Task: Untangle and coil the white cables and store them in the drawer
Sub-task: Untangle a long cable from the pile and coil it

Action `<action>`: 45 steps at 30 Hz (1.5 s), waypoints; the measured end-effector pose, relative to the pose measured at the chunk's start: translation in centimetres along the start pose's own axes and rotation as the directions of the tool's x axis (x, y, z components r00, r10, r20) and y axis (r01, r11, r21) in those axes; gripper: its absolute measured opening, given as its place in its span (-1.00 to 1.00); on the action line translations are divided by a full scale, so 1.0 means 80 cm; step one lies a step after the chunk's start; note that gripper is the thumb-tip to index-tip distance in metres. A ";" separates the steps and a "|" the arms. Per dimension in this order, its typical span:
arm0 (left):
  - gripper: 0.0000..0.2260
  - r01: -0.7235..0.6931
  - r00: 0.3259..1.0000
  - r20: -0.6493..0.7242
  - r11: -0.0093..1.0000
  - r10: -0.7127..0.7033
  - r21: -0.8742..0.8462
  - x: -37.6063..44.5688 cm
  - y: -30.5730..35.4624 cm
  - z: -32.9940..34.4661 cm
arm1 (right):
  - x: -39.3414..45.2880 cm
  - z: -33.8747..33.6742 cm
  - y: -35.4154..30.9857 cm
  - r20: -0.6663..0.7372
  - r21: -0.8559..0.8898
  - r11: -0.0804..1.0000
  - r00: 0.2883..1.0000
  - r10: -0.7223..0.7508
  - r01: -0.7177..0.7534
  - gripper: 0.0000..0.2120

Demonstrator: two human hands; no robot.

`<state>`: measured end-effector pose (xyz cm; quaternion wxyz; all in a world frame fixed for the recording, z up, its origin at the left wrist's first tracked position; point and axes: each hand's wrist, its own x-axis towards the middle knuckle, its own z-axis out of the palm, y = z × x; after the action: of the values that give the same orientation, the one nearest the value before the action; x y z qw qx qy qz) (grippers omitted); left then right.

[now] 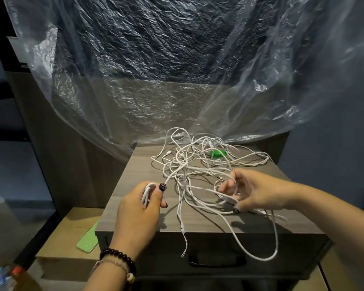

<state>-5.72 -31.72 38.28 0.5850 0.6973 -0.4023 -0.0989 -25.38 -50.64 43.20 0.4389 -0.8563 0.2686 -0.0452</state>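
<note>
Clear plastic sheet [177,59] hangs over the rear edge of the bench [135,164]. White cables [198,164] sprawl tangled from rear edge to front, one loop dangling over the drawer [219,246] front (handle visible). Left hand [138,213] grips a coiled bundle; right hand [252,192] pinches a strand near the front-right edge.

A grey wood-grain cabinet [135,206] carries a tangle of white cables [198,164] spread over its top, with some strands hanging over the front edge past the drawer handle [216,261]. A small green thing [218,153] lies among the cables near the back.
</note>
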 end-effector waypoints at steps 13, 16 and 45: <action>-0.84 -0.027 1.000 0.018 0.998 0.026 0.064 -0.008 0.005 0.007 | -0.031 0.008 0.000 -0.153 -0.510 0.840 0.941 -0.301 0.186 -0.65; -0.84 -0.044 0.999 0.017 0.998 0.043 0.055 -0.010 0.009 0.007 | -0.037 0.016 -0.008 -0.314 -0.362 0.907 0.887 -0.338 0.217 -0.74; -0.75 0.115 0.982 0.184 0.882 -0.032 -0.457 -0.084 0.072 -0.025 | -0.110 0.127 -0.047 -0.641 0.215 0.909 0.754 -0.144 0.357 -0.67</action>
<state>-11.47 -25.69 41.77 0.6941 0.5403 -0.3886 -0.2742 -28.07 -37.08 41.30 0.4523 -0.7391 0.2659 -0.4225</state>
